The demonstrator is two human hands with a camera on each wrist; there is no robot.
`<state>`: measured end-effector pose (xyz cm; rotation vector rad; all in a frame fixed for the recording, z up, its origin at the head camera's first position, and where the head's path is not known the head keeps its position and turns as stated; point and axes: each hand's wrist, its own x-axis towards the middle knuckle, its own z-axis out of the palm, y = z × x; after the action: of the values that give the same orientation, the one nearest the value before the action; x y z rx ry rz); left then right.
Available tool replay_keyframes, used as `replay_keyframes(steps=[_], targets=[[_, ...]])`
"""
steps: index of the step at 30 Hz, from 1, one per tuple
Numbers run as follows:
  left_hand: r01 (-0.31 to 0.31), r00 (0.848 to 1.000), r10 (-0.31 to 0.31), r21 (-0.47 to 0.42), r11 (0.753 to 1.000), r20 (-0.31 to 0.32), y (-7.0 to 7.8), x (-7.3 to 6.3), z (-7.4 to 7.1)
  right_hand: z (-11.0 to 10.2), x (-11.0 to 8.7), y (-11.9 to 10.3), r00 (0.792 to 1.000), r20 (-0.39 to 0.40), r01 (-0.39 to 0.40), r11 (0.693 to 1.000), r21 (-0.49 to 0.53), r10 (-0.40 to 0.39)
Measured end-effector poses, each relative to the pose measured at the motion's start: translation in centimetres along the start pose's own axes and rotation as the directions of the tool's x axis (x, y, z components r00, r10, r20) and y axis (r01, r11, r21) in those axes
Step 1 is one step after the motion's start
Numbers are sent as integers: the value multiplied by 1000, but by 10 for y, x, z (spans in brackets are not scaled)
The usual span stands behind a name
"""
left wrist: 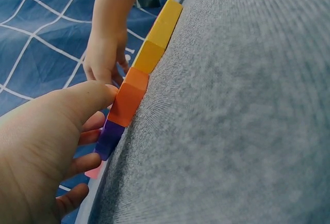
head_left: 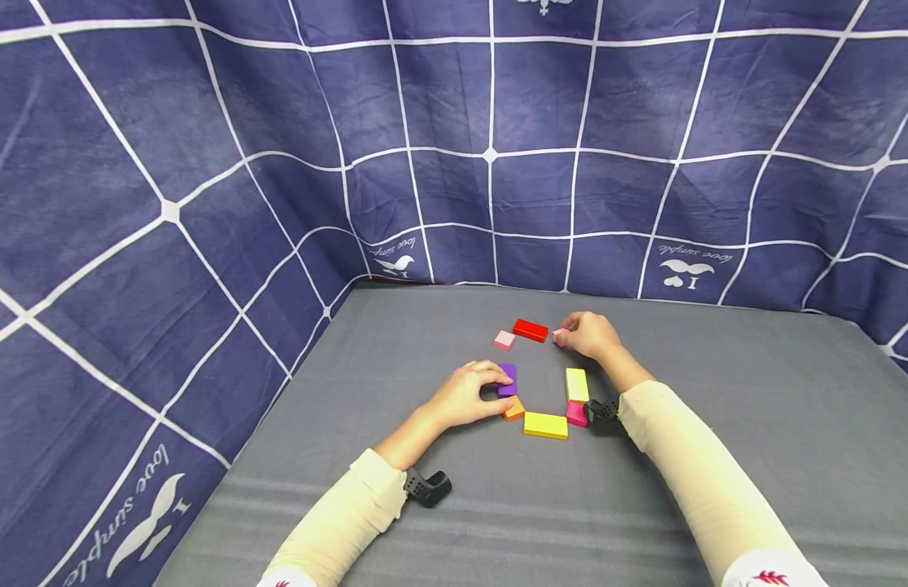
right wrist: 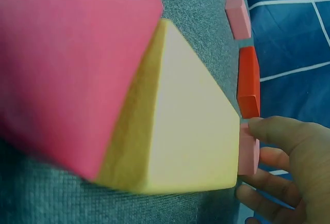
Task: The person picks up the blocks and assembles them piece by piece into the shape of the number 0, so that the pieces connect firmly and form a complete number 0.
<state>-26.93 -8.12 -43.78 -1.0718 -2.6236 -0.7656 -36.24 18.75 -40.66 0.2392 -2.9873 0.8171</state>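
Note:
My left hand [head_left: 465,397] reaches over the left side of a block ring. Its thumb touches an orange block [left wrist: 129,97] and its loosely bent fingers lie at a purple block [head_left: 507,386]. At the far right corner my right hand [head_left: 590,335] pinches a small light pink block [right wrist: 248,152] between thumb and fingers, near the end of a red block [head_left: 531,329]. Another light pink block [head_left: 504,340] lies left of the red one. Along the right side, a pale yellow block [head_left: 576,385] meets a deep pink block [head_left: 577,413]; a yellow block [head_left: 545,425] forms the near side.
The blocks lie on a grey cloth-covered table [head_left: 498,505]. Dark blue curtains [head_left: 454,196] with white grid lines stand behind and to the left. Each wrist wears a black strap, the left strap [head_left: 428,487] above the table and the right strap [head_left: 602,412] beside the deep pink block.

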Motion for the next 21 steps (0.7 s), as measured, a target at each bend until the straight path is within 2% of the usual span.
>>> replay_keyframes(steps=[9,21], targets=[[-4,1000,4,-6,1000,-7,0,0,2,-1,-4,3,1000,-17,12,1000,23,-11],[-11,1000,11,-25,1000,-14,0,0,0,-6,-22,7,1000,-6,31,996,86,-30]])
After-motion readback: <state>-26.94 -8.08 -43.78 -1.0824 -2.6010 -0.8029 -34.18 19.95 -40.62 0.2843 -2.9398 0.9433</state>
